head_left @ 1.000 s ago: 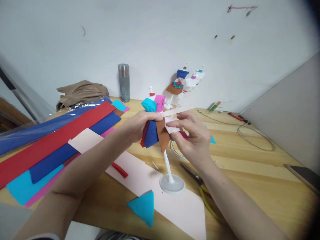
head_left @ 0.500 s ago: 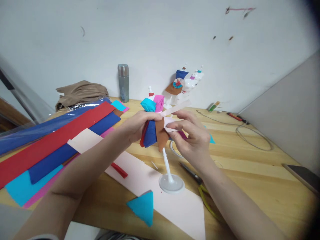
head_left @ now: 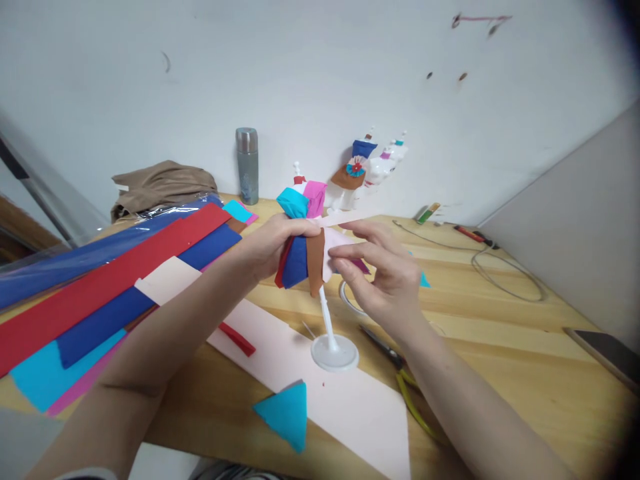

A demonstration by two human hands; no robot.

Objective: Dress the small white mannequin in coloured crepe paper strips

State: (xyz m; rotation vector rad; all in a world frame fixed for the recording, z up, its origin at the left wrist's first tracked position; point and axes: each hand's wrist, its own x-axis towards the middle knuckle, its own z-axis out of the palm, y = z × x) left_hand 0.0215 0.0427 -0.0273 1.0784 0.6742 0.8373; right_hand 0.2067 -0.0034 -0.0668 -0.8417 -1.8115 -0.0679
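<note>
A small white mannequin on a round white stand wears a cyan and magenta paper top and a skirt of blue, brown, red and pale pink paper pieces. My left hand grips it at the waist, thumb on top. My right hand pinches a pale pink paper piece against the skirt beside the brown piece. A narrow pale pink strip sticks out to the right above it.
Red, blue, cyan and pink sheets lie at the left. Scissors lie by my right wrist, a cyan triangle near the front. A thermos, brown cloth and dressed mannequins stand behind. A phone lies right.
The mannequin and its stand have shifted slightly left and up, with my left hand. The pale pink piece now lies flatter against the skirt, and the strip has tilted closer to level.
</note>
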